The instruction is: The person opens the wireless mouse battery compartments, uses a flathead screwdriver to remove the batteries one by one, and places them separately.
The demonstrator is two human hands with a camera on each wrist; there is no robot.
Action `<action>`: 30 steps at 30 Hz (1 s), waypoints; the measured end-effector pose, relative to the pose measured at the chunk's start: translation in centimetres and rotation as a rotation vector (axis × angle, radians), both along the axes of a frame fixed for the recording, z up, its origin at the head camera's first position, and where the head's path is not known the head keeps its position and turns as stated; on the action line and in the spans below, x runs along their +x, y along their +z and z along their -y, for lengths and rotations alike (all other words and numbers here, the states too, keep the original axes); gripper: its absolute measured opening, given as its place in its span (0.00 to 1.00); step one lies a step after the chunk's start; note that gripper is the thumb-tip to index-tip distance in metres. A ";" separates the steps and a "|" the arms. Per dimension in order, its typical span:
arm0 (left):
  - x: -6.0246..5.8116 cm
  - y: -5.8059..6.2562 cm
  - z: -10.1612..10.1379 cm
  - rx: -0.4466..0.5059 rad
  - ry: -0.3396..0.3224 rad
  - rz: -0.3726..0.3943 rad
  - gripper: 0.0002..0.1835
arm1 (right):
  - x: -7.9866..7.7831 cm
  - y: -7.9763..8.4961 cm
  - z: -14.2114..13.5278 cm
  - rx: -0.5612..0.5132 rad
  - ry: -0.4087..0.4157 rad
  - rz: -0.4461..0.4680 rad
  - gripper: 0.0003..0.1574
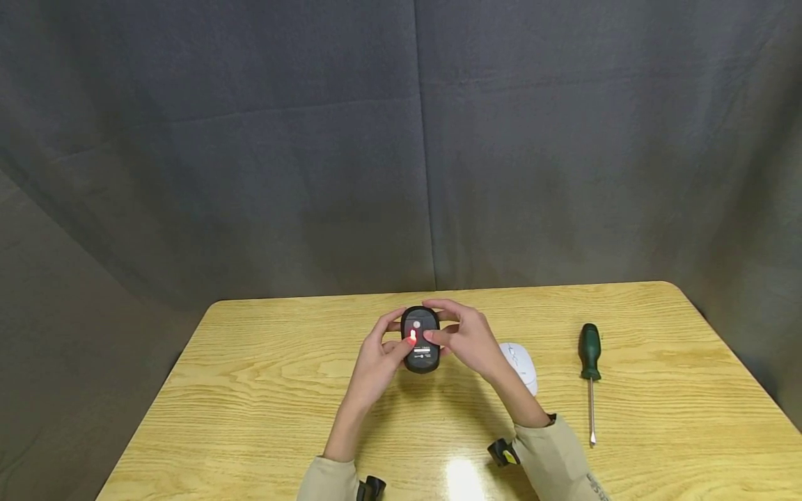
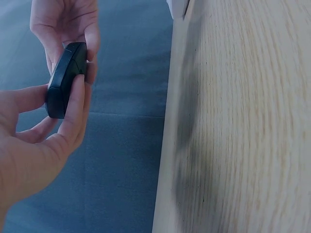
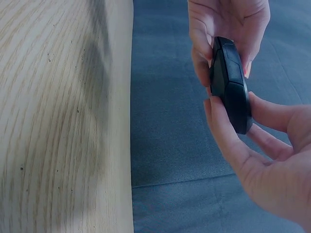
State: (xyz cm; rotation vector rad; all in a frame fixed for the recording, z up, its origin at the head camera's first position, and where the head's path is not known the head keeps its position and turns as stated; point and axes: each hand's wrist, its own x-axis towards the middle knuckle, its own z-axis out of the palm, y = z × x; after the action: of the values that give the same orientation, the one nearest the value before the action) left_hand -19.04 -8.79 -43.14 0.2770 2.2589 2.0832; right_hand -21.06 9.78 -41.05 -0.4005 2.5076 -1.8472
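A black computer mouse is held up over the table, its underside facing the head camera with a lit red sensor and a printed label. My left hand grips its left side, the thumb on the underside near the red light. From the other side my right hand grips it too, thumb against the underside. In the left wrist view the mouse stands edge-on between the fingers of both hands. The right wrist view shows the mouse edge-on as well.
On the wooden table, a white mouse lies by the right forearm. Farther right is a screwdriver with a green handle, its blade towards the front. A dark grey curtain hangs behind the table.
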 end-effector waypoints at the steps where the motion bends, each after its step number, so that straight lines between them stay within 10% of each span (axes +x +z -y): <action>1: 0.0 0.0 0.0 -0.001 0.000 0.001 0.29 | 0.0 0.0 0.0 0.002 -0.005 -0.002 0.30; 18: 0.1 -0.4 -0.5 -0.032 -0.011 -0.006 0.29 | -0.3 -0.2 -0.2 -0.042 -0.054 0.015 0.31; 30: 0.2 -0.3 -0.8 -0.088 -0.047 -0.026 0.28 | -0.6 0.5 -0.8 -0.182 -0.289 -0.007 0.25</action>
State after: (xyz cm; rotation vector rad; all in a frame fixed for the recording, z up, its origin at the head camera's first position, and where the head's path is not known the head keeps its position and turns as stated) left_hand -18.82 -7.97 -43.44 0.3503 2.3273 1.9632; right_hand -21.61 10.58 -40.56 -0.0434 2.5226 -2.1869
